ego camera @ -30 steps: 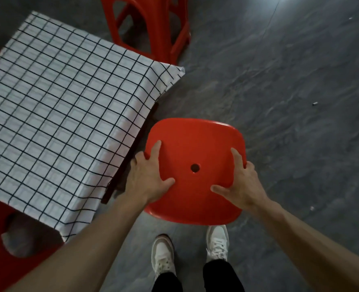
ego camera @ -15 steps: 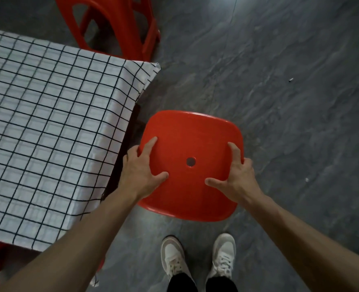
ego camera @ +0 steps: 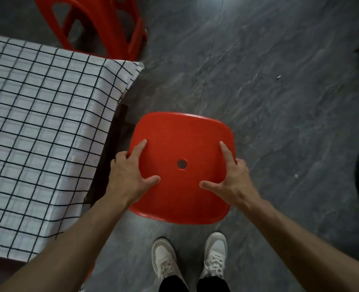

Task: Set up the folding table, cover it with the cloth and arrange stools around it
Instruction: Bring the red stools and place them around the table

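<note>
Both hands on a red plastic stool [ego camera: 182, 144] beside the cloth-covered bench [ego camera: 37, 127].
Left hand [ego camera: 130, 175] and right hand [ego camera: 233, 180] grip its seat edges — thumbs on top, fingers curled over.

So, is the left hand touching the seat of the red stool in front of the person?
Touching. In the head view the left hand grips the red stool at its left edge: thumb and index finger lie on top, the other fingers curl over the rim.

Glossy plastic stool [ego camera: 182, 144], checked woven cloth [ego camera: 43, 127], matt stone-look floor [ego camera: 279, 123]
</note>
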`<state>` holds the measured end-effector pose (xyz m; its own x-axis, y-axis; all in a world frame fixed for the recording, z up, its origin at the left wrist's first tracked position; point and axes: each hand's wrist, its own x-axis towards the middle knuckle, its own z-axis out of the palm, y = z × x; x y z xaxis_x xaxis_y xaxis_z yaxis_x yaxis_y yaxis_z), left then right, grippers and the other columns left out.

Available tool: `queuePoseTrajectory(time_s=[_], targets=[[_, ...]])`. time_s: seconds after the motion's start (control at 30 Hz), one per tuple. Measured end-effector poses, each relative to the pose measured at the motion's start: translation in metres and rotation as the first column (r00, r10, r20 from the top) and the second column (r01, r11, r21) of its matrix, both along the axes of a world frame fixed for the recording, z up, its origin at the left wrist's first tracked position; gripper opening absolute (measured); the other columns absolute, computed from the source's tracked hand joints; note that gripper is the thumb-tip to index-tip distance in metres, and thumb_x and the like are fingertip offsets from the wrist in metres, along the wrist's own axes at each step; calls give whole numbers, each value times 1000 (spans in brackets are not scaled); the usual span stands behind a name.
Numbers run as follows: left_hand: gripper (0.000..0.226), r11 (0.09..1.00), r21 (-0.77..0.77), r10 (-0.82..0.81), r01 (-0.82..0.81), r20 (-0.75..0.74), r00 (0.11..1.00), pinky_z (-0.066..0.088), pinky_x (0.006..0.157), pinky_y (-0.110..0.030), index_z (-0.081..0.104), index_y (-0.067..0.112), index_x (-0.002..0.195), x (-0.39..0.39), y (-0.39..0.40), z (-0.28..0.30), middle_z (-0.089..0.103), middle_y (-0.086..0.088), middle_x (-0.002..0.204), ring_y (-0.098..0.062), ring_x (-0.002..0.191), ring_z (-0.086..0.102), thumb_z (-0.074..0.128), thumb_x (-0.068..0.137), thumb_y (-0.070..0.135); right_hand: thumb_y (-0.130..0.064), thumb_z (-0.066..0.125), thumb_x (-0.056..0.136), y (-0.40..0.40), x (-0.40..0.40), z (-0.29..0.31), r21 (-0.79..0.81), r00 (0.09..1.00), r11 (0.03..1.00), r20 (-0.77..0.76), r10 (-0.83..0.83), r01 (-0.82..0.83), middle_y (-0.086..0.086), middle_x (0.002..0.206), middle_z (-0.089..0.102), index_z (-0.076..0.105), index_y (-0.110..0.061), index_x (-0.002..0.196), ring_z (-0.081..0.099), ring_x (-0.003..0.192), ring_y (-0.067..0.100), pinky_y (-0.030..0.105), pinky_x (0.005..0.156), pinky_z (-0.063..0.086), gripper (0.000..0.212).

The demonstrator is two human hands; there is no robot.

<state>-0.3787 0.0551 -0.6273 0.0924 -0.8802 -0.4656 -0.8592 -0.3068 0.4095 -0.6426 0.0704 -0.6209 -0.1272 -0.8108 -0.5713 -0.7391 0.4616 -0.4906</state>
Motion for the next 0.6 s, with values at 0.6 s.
queuePoseTrajectory(time_s=[0.6], targets=[[117,996,3,-88,88,-58,994,38,108,-44,13,50,150,-130,14,4,33,-10,140,-28,131,33,88,60,49,-46,92,56,31,-124,1,-1,991,993,-62,-114,115,15,140,32,-1,-61,145,38,131,36,60,104,43,130]])
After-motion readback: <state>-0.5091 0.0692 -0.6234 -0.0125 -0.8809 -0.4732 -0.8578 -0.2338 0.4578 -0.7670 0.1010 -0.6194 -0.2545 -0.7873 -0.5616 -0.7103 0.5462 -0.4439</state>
